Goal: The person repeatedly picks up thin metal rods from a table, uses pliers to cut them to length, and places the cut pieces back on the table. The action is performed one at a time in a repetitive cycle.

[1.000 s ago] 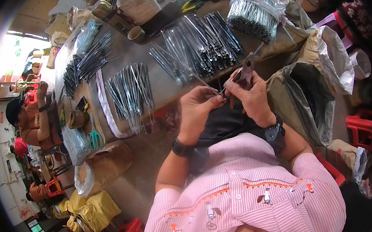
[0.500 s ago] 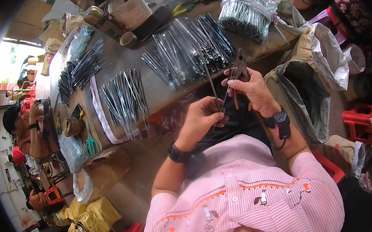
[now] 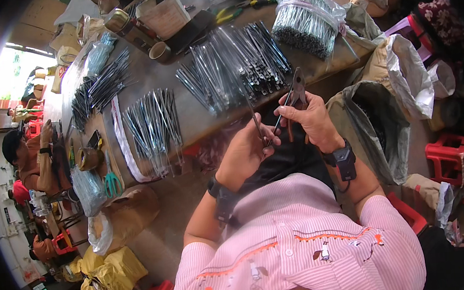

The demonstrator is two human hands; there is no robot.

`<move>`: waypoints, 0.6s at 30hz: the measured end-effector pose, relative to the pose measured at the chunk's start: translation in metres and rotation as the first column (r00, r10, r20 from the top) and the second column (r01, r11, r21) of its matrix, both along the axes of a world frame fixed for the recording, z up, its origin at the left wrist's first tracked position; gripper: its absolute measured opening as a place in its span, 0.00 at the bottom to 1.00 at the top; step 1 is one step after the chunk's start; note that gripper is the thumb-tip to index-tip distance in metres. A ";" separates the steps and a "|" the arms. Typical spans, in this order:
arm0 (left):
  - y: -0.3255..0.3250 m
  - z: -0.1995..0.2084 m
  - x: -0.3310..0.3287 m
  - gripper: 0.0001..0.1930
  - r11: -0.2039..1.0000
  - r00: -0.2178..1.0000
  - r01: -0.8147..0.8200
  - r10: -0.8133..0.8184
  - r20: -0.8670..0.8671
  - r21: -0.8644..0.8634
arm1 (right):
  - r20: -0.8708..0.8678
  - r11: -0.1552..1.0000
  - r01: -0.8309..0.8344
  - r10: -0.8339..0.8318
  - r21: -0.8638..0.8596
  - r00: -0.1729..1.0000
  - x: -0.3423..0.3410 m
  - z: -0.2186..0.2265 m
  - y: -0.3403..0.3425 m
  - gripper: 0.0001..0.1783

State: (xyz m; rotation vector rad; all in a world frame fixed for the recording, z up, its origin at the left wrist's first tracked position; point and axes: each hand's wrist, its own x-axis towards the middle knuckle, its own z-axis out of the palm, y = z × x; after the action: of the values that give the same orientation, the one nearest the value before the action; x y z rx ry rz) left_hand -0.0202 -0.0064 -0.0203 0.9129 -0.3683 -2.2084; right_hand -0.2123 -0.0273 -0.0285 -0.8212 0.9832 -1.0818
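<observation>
My left hand (image 3: pixel 246 150) is closed on a thin metal cable tie (image 3: pixel 252 109) that stands up past the fingers, near the table's front edge. In my right hand (image 3: pixel 316 125) is a pair of pliers (image 3: pixel 298 84), jaws pointing up, handles down in the palm. My right thumb and forefinger also pinch the upper end of another thin strip (image 3: pixel 278 123), whose lower end runs to my left fingers. Just beyond my hands lies a broad row of metal cable ties (image 3: pixel 260 59). A smaller row of ties (image 3: pixel 153 130) hangs over the edge to the left.
A plastic-wrapped bundle of ties (image 3: pixel 304 25) sits at the far right of the table (image 3: pixel 198 131). Yellow-handled pliers (image 3: pixel 229 16) and a cup (image 3: pixel 160 51) are farther back. Green scissors (image 3: pixel 113 183) lie left. Open sacks (image 3: pixel 376 127) stand right; another person (image 3: pixel 35 162) is at left.
My left hand has turned and moved slightly up, its fingers curling more closely round the strips. My right hand has drawn a little nearer it, pliers still held.
</observation>
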 end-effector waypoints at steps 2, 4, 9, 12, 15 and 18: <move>0.000 -0.008 -0.003 0.09 1.000 0.995 0.007 -0.006 0.100 -0.008 | -0.025 0.999 0.008 -0.009 -0.039 1.000 0.002 0.000 0.002 0.11; -0.001 -0.015 -0.004 0.08 0.999 0.997 0.016 -0.013 0.079 -0.037 | -0.031 0.998 0.010 -0.012 -0.060 0.999 0.003 -0.002 0.004 0.10; -0.004 -0.015 0.002 0.10 0.994 0.988 -0.003 0.019 0.156 -0.105 | 0.335 0.930 0.046 -0.177 0.365 0.926 -0.005 -0.013 0.005 0.15; -0.005 -0.009 0.005 0.11 0.983 0.975 0.014 0.027 0.221 -0.181 | 0.568 0.871 -0.046 -0.279 0.490 0.774 -0.015 -0.018 0.006 0.20; -0.004 -0.003 0.003 0.11 0.969 0.951 0.021 0.057 0.304 -0.248 | 0.782 0.869 -0.343 -0.076 0.356 0.618 -0.034 -0.013 0.025 0.18; -0.002 0.003 -0.002 0.11 0.929 0.899 0.052 0.116 0.422 -0.366 | 0.588 0.868 -0.416 0.194 0.269 0.785 -0.041 -0.011 0.031 0.22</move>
State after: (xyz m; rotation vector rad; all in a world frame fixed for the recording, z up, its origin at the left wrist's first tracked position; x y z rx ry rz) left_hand -0.0220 -0.0087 -0.0170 1.1838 -0.9405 -1.7949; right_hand -0.2533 0.0041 -0.0391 -0.2932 0.5136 -0.7272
